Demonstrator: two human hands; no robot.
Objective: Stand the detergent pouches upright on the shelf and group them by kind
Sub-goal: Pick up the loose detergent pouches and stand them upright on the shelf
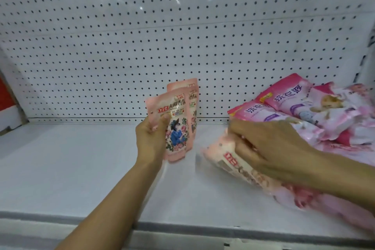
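Observation:
My left hand [151, 138] grips a pale pink floral pouch [174, 128] by its left edge, holding it upright on the white shelf [81, 158]. Right behind it stands a second pouch of the same kind [191, 95], upright near the pegboard. My right hand [265, 148] is closed over another pale pink pouch [233, 166] that lies tilted on the shelf and looks blurred. Behind that hand, bright pink pouches with purple print [294, 97] lie flat in a heap at the right.
A white pegboard back wall [142, 36] rises behind the shelf. The shelf's grey front edge [182, 227] runs along the bottom. A red and white object [8, 105] sits at the far left. More pink pouches [345, 205] lie under my right forearm.

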